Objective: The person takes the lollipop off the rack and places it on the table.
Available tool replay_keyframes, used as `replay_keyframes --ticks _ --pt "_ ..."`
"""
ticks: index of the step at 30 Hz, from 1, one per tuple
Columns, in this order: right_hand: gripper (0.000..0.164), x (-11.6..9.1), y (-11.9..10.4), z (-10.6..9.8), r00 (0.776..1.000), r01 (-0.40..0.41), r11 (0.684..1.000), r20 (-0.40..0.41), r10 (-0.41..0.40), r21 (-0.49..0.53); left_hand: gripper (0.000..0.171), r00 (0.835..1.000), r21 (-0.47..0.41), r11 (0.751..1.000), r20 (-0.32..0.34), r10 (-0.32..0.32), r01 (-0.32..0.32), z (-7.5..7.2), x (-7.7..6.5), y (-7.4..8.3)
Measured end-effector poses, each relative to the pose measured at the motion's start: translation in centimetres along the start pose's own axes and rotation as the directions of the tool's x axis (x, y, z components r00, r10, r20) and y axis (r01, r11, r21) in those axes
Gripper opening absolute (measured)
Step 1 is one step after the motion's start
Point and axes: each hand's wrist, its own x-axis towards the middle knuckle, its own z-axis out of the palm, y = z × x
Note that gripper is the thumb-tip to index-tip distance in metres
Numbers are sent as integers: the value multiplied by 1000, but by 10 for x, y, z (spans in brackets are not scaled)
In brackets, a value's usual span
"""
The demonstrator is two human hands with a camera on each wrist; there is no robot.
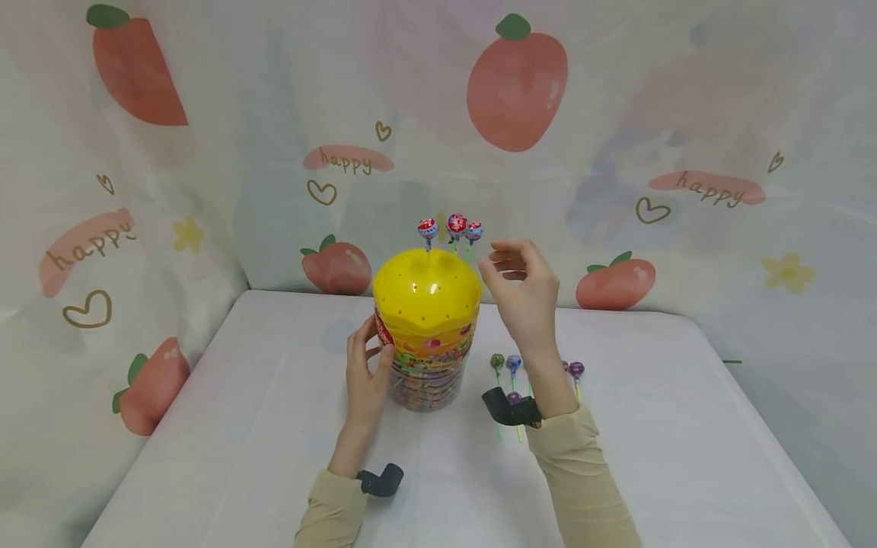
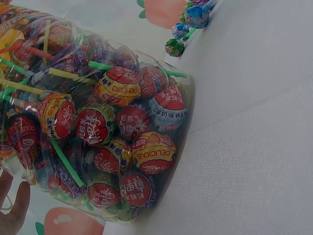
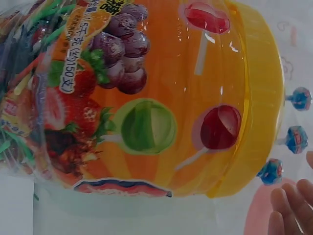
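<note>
A large clear jar (image 1: 428, 392) full of wrapped lollipops stands upright on the table, topped by a yellow lid (image 1: 418, 293) dotted with small holes. Three red-and-blue lollipops (image 1: 428, 228) stick up from the back of that lid. My left hand (image 1: 366, 377) rests against the jar's left side, thumb toward the front and fingers farther back. Up beside the lid's right edge is my right hand (image 1: 524, 293), its fingers loosely bent with nothing between them. In the right wrist view, its fingertips (image 3: 293, 200) are close to the nearest upright lollipop (image 3: 271, 171).
Several loose lollipops (image 1: 497, 362) lie on the white table (image 1: 274, 426) to the right of the jar, partly hidden by my right forearm. A fruit-printed cloth (image 1: 425, 84) hangs behind the table and along its sides.
</note>
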Motion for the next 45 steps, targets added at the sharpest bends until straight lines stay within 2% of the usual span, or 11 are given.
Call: replay_keyframes --ticks 10,17,25,45 --pt "34 12 -10 19 997 58 998 46 -57 -23 54 1000 -2 1000 -3 7 -7 0 -1 0" --pt "37 17 -10 27 995 88 996 48 -87 -21 56 1000 -9 1000 -4 -20 20 0 -1 2" --pt "33 19 -13 32 993 113 993 40 -113 -13 56 1000 -13 1000 -3 -23 23 0 0 2" --pt "28 23 -16 34 993 120 993 17 -119 -15 54 1000 -17 999 -2 32 -32 0 0 -3"
